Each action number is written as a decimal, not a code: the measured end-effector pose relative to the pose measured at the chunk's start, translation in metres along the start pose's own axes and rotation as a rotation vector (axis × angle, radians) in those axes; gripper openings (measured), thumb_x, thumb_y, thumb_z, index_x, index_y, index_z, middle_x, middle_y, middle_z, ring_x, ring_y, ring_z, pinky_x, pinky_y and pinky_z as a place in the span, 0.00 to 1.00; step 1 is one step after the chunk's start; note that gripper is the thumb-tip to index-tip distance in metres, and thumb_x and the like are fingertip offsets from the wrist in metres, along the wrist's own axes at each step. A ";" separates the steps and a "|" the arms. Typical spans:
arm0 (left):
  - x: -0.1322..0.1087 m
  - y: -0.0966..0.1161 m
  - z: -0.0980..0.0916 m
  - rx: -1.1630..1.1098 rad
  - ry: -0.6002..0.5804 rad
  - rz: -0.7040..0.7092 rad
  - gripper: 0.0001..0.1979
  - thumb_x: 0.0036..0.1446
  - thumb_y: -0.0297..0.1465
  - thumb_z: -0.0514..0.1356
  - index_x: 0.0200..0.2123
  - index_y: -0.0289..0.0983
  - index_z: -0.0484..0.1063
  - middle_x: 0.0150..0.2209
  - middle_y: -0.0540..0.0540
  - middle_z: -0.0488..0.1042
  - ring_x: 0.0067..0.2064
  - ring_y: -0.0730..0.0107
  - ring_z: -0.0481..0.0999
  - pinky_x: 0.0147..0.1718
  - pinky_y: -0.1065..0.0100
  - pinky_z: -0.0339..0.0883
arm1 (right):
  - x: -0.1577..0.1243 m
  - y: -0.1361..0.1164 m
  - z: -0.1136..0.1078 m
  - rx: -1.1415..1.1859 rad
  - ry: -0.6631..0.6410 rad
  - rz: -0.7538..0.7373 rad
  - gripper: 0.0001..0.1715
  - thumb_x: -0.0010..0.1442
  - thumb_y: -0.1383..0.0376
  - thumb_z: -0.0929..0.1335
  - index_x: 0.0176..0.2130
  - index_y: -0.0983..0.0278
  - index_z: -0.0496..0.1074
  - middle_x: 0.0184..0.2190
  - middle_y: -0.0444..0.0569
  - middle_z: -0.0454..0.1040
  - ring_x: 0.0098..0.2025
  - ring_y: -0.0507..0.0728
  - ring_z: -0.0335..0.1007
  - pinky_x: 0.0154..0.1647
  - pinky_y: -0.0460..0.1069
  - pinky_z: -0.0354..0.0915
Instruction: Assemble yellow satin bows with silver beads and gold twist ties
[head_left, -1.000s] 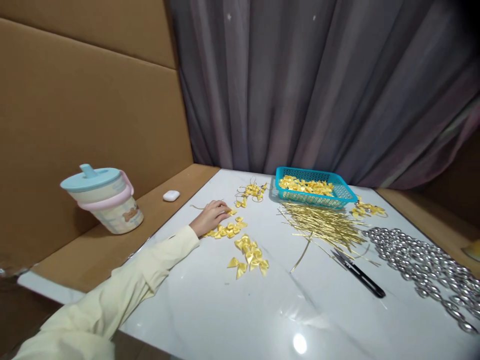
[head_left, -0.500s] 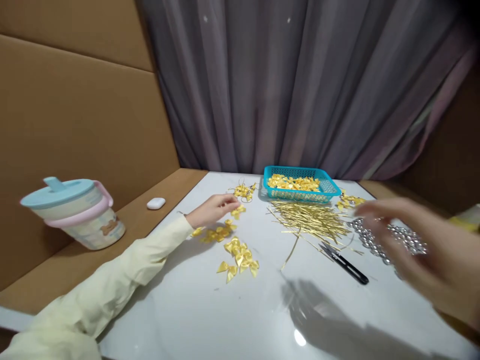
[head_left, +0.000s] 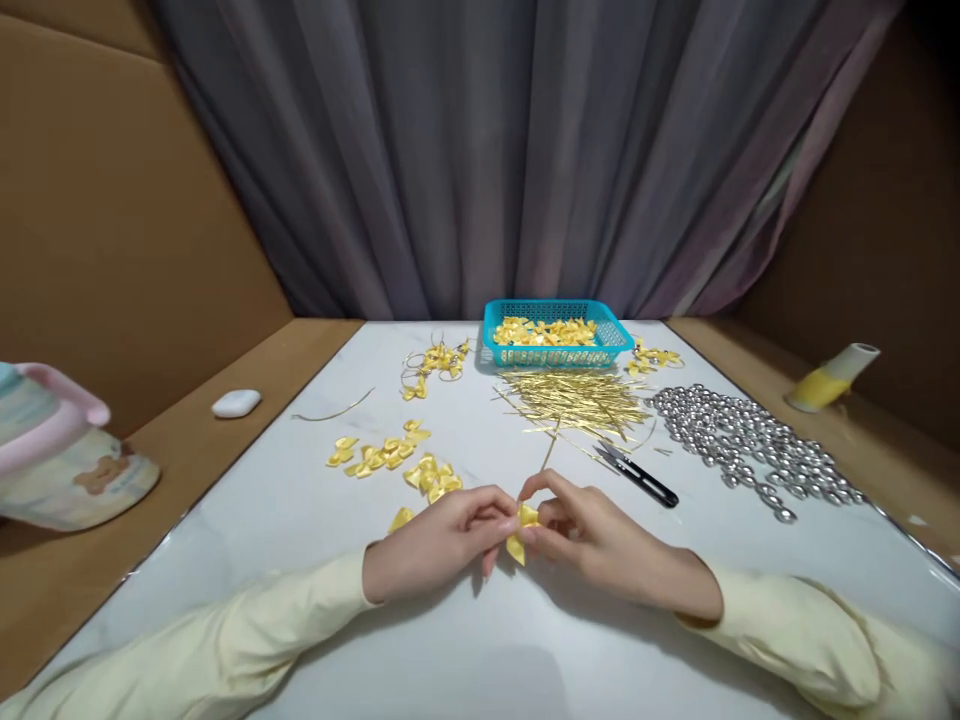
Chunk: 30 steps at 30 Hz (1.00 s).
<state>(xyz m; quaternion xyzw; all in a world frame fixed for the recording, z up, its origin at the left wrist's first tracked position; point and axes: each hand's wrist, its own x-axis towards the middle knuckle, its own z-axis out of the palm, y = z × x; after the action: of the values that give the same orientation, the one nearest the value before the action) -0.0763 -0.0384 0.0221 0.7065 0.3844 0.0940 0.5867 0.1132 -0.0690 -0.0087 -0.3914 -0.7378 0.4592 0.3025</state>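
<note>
- Left hand [head_left: 435, 545]: pinched shut on the yellow bow [head_left: 516, 548], thumb and fingertips closed on its left side; the cream sleeve lies along the counter [head_left: 300, 600].
- Right hand [head_left: 600, 540]: also closed on the same bow, thumb and forefinger meeting it from the right, the remaining fingers curled under.
- Yellow bow: held between the 2 hands just above the counter, well in front of the teal basket [head_left: 559, 357] and on its centre line.
- Gold strips [head_left: 577, 400]: a loose pile directly in front of the basket, between it and the hands.
- Black snips [head_left: 641, 478]: in front of the basket and slightly right, at the near edge of the strip pile, close to the right hand but apart from it.
- Silver beads [head_left: 742, 440]: a spread heap to the right of the basket and nearer the person.
- Loose bows [head_left: 379, 455]: 2 small clusters in front-left of the basket; 1 more bow [head_left: 400, 518] lies just beside the left hand.
- Looped bows [head_left: 435, 360]: a small group just left of the basket; a few more lie at its right corner.
- Cup [head_left: 60, 470] and white case [head_left: 236, 403]: far left of the basket, on the brown ledge.
- Step in hand, as judged: 1 bow is being worked at the fingertips, both hands engaged on it.
- Requirement, as judged: further handling calls for a fine, steady 2-handed pinch, since the bow is small and soft; taking a strip or the snips would need 1 hand to let go.
</note>
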 end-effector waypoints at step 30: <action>-0.005 -0.023 0.001 0.628 0.035 0.260 0.03 0.60 0.28 0.50 0.32 0.37 0.60 0.32 0.50 0.63 0.33 0.71 0.64 0.32 0.72 0.55 | 0.004 0.023 -0.001 -0.244 -0.079 -0.029 0.09 0.53 0.62 0.69 0.32 0.65 0.66 0.20 0.38 0.59 0.22 0.47 0.52 0.22 0.42 0.50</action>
<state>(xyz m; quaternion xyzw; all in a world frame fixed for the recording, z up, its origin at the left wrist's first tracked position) -0.0891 -0.0417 0.0028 0.8942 0.3110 0.0570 0.3168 0.1187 -0.0591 -0.0295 -0.3961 -0.8053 0.3765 0.2299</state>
